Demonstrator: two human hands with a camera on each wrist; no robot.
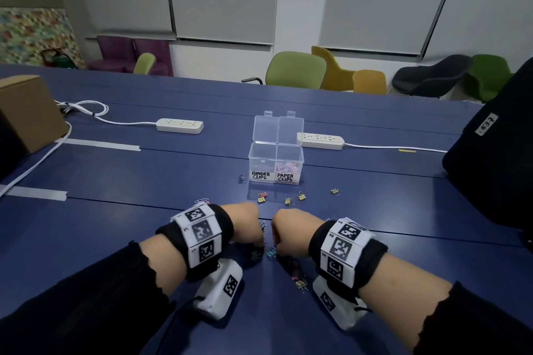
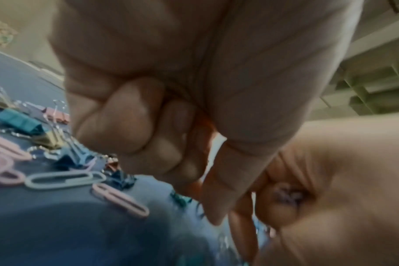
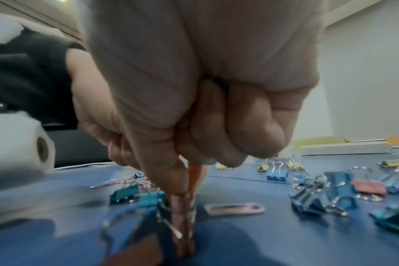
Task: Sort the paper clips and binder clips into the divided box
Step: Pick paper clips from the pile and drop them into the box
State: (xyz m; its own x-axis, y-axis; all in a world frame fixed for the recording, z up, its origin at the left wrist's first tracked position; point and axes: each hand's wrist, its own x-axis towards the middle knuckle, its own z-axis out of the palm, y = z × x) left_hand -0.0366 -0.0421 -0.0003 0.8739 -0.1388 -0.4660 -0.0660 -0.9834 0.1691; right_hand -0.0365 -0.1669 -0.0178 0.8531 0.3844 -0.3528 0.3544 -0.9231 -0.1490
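Observation:
The clear divided box (image 1: 251, 163) stands open mid-table, labelled BINDER CLIPS on the left and PAPER CLIPS on the right. Pastel paper clips (image 1: 286, 167) lie in the right half. My right hand (image 3: 185, 195) pinches a pink paper clip (image 3: 185, 225) upright on the table between thumb and forefinger, beside a teal binder clip (image 3: 152, 197). My left hand (image 2: 214, 216) is curled, with thumb and forefinger pointing down at the table. What they hold is hidden. Both hands (image 1: 259, 242) meet over a loose pile, with more paper clips (image 2: 65, 180) to the left.
Yellow binder clips (image 1: 301, 196) lie scattered between my hands and the box. Two power strips (image 1: 179, 125) (image 1: 320, 140) lie behind it, a cardboard box (image 1: 26, 112) stands at the left and a black bag (image 1: 490, 153) at the right. Chairs line the far edge.

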